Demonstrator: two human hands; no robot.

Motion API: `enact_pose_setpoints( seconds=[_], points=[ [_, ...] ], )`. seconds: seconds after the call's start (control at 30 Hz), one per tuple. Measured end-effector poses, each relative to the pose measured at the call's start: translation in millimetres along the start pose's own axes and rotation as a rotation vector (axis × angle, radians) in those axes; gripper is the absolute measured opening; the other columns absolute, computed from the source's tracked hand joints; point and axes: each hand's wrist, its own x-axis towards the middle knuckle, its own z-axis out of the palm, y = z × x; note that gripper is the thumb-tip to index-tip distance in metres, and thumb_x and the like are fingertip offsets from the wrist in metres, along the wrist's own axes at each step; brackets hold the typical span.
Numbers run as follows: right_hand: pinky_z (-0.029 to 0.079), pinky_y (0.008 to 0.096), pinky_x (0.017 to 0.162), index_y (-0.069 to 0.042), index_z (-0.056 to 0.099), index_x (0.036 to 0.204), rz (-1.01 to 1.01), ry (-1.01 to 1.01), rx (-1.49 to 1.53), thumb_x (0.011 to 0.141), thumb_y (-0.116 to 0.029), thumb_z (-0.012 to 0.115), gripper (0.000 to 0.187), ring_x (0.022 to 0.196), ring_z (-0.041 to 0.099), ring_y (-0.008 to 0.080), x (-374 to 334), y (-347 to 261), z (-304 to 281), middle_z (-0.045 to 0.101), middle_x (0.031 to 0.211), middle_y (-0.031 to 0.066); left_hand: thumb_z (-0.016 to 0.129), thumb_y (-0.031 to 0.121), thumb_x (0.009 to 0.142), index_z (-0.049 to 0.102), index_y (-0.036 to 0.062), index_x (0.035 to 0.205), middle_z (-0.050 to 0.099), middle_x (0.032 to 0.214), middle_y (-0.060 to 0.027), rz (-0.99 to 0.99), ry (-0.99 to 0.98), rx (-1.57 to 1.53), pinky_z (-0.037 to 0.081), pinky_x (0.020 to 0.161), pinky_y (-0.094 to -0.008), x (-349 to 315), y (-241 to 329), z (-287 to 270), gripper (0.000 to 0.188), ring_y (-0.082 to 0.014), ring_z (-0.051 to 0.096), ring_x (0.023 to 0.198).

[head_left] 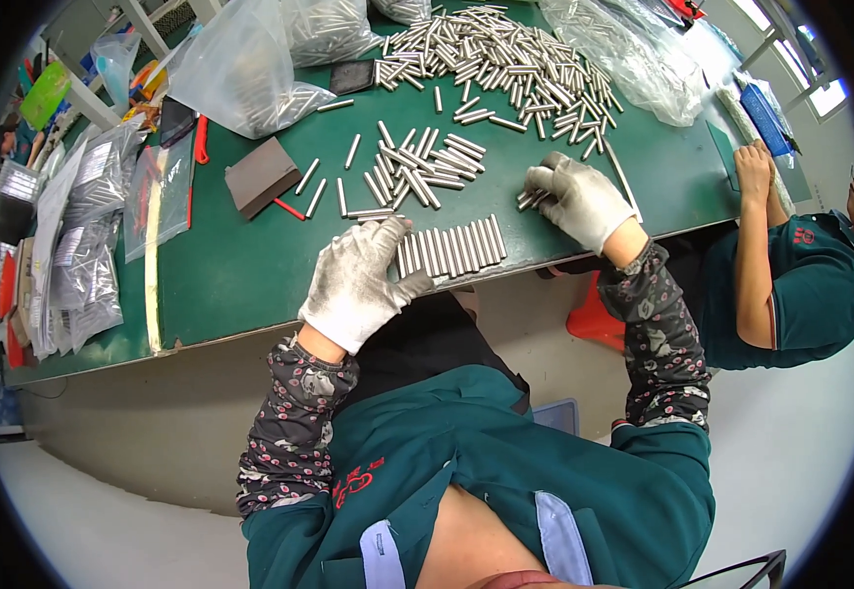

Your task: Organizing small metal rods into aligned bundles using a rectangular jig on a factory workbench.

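Observation:
Both hands wear whitish work gloves with grey smudges. My left hand (pixel 356 280) rests near the table's front edge, at the left end of a neat row of metal pins (pixel 451 247). Its thumb and forefinger are apart, one by the near ends of the pins and one by the far ends. To the right of the row, my right hand (pixel 579 204) is closed on a few metal pins (pixel 530 199) that poke out at its fingertips. Beyond the row lies a loose heap of pins (pixel 417 167), with single ones scattered at its left.
A large pile of pins (pixel 515 64) covers the far table. Around it are clear plastic bags (pixel 235 79), a dark block (pixel 262 177) and a thin metal strip (pixel 620 177). Bagged parts (pixel 93 226) lie far left. A co-worker's arm (pixel 756 236) rests at the right.

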Motion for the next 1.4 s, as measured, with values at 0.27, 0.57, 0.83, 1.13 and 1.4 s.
enact_pose_setpoints(
  seconds=[0.27, 0.57, 0.83, 1.13, 1.4],
  points=[
    [0.049, 0.0393, 0.079, -0.01, 0.062, 0.095, -0.331, -0.124, 0.14, 0.071, 0.001, 0.058, 0.027, 0.095, 0.057, 0.0322, -10.7, -17.7, -8.1, 0.059, 0.098, 0.0094, 0.082, 0.012, 0.059, 0.058, 0.0048, 0.113, 0.063, 0.095, -0.0099, 0.005, 0.018, -0.008, 0.05, 0.072, -0.0356, -0.6, -0.8, 1.7, 0.059, -0.0247, 0.059, 0.074],
    [0.049, 0.0393, 0.08, -0.01, 0.063, 0.097, -0.274, -0.021, 0.057, 0.072, -0.003, 0.061, 0.026, 0.095, 0.058, 0.0309, -9.4, -13.7, -4.3, 0.06, 0.102, 0.0083, 0.077, 0.026, 0.07, 0.056, 0.0049, 0.115, 0.062, 0.099, -0.0128, -0.02, -0.041, -0.004, 0.05, 0.077, -0.0407, -1.0, -0.5, -0.2, 0.054, -0.0312, 0.061, 0.087],
    [0.049, 0.0434, 0.074, -0.008, 0.063, 0.089, 0.121, -0.04, -0.11, 0.081, -0.013, 0.055, 0.012, 0.085, 0.062, 0.0326, -19.8, -11.0, -3.7, 0.063, 0.084, 0.0132, 0.081, 0.013, 0.06, 0.057, 0.0056, 0.116, 0.063, 0.102, -0.011, -0.011, -0.008, 0.005, 0.05, 0.077, -0.0369, -1.1, 1.1, -1.6, 0.061, -0.0276, 0.061, 0.084],
    [0.048, 0.0418, 0.083, -0.01, 0.054, 0.126, -0.038, -0.203, 0.137, 0.069, -0.028, 0.071, 0.062, 0.095, 0.061, 0.0355, -21.0, -32.0, -2.4, 0.063, 0.102, 0.0182, 0.084, 0.022, 0.058, 0.056, 0.0045, 0.116, 0.06, 0.111, -0.0139, 0.0, -0.101, 0.0, 0.048, 0.086, -0.0387, 2.7, -4.6, -15.2, 0.067, -0.0318, 0.06, 0.099],
    [0.048, 0.042, 0.083, -0.01, 0.056, 0.122, -0.012, -0.231, 0.143, 0.07, -0.027, 0.07, 0.057, 0.094, 0.06, 0.0342, -15.2, -43.2, -2.3, 0.062, 0.098, 0.0161, 0.082, 0.024, 0.061, 0.059, 0.0052, 0.112, 0.061, 0.112, -0.0136, -0.085, -0.204, 0.024, 0.047, 0.09, -0.0398, 4.6, -1.0, -17.9, 0.059, -0.0322, 0.058, 0.104]
  ],
)
